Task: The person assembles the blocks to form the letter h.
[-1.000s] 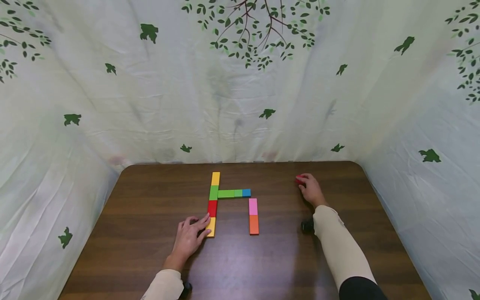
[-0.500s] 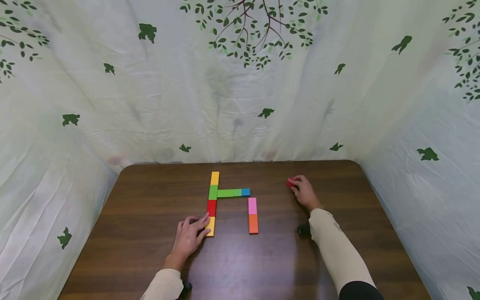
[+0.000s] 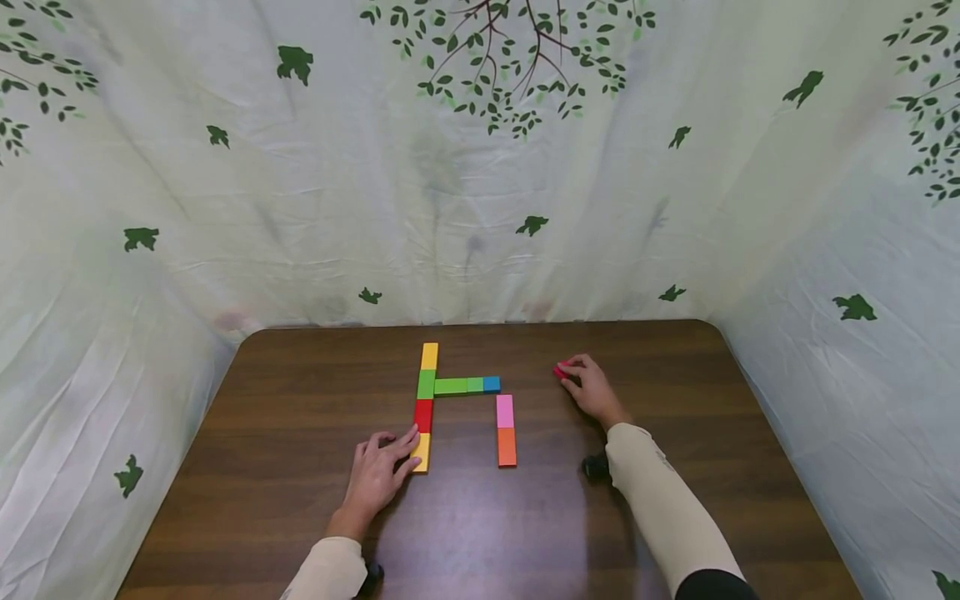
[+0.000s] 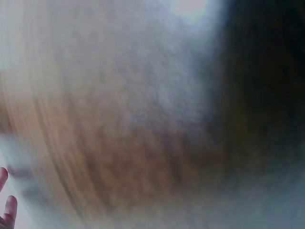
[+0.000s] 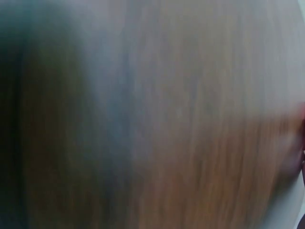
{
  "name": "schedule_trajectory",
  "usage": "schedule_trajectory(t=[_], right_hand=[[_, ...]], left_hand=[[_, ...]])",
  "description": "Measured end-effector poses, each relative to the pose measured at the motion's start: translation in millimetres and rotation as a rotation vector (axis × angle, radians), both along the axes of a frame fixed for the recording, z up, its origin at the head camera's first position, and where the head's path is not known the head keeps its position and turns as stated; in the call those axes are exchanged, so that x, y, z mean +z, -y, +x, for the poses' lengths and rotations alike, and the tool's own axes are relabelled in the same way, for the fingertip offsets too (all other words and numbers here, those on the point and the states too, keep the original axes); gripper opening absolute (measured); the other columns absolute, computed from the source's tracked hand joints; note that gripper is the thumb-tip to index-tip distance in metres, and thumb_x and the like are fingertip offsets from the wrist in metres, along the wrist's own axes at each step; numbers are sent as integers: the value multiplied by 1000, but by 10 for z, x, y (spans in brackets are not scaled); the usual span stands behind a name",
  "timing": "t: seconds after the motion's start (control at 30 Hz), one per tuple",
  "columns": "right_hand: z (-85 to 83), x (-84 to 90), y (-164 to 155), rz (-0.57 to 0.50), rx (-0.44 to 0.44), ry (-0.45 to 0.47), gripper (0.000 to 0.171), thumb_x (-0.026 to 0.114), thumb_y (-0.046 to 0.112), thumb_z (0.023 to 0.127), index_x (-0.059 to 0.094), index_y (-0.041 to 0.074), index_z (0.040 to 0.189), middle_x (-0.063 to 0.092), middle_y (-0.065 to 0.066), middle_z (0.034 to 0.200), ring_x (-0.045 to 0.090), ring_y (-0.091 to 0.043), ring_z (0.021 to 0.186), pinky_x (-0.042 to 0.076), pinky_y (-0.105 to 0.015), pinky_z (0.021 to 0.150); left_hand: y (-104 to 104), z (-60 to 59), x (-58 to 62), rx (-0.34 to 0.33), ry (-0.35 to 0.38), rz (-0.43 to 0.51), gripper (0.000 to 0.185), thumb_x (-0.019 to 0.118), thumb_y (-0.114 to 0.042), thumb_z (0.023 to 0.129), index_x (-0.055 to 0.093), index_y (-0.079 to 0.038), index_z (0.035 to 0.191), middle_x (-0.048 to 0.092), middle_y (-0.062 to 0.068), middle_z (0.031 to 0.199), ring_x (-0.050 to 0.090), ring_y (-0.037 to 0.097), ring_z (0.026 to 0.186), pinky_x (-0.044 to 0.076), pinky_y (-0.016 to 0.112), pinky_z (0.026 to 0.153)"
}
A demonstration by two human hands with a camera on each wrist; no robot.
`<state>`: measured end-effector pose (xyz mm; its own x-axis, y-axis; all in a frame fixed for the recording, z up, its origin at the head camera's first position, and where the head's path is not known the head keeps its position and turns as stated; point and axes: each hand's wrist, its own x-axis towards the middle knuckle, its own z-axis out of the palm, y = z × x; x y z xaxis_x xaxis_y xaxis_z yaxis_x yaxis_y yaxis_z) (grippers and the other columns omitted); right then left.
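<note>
My right hand (image 3: 596, 393) pinches a small red block (image 3: 560, 370) between thumb and fingertips, over the right half of the table. The fingertips of my left hand (image 3: 377, 475) rest on a yellow block (image 3: 422, 456), partly covering it. That block is the near end of a column, with a red block (image 3: 423, 416), a green block (image 3: 426, 384) and another yellow block (image 3: 430, 357) beyond it. From the green one, a longer green block (image 3: 451, 387), a short green block (image 3: 476, 385) and a blue block (image 3: 491, 384) run rightward. Both wrist views are mostly blurred.
A pink block (image 3: 505, 411) and an orange block (image 3: 507, 447) lie end to end, just nearer than the blue block. All the blocks lie on a brown wooden table (image 3: 300, 375). Behind it hangs a pale curtain (image 3: 337, 192) with printed leaves.
My right hand has moved left across the table with the red block, closer to the laid blocks. The left hand and the laid blocks have stayed put.
</note>
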<state>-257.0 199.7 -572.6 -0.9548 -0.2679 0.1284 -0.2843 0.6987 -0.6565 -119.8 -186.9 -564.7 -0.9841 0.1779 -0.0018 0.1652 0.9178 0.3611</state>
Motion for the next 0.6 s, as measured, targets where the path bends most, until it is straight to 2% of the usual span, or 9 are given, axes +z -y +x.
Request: schedule_trajectory(t=[0.2,0.6], right_hand=[[10,-9,125,1,25,-8,33,62,7,94,61,-7,124,52,-21,125,51,-37,115,40,-50,98],[55,-23,378,5,5,10,32,63,11,94,64,-4,123,54,-17,126,51,-34,116,39,-49,101]], left_hand=[[-6,-2,-5,9,-2,-4,57,71,-36,85,52,-17,136,48,-1,143,43,32,122,31,51,96],[-6,3,13,5,-7,0,56,71,-35,86,53,-16,136,49,0,143,44,32,122,31,52,96]])
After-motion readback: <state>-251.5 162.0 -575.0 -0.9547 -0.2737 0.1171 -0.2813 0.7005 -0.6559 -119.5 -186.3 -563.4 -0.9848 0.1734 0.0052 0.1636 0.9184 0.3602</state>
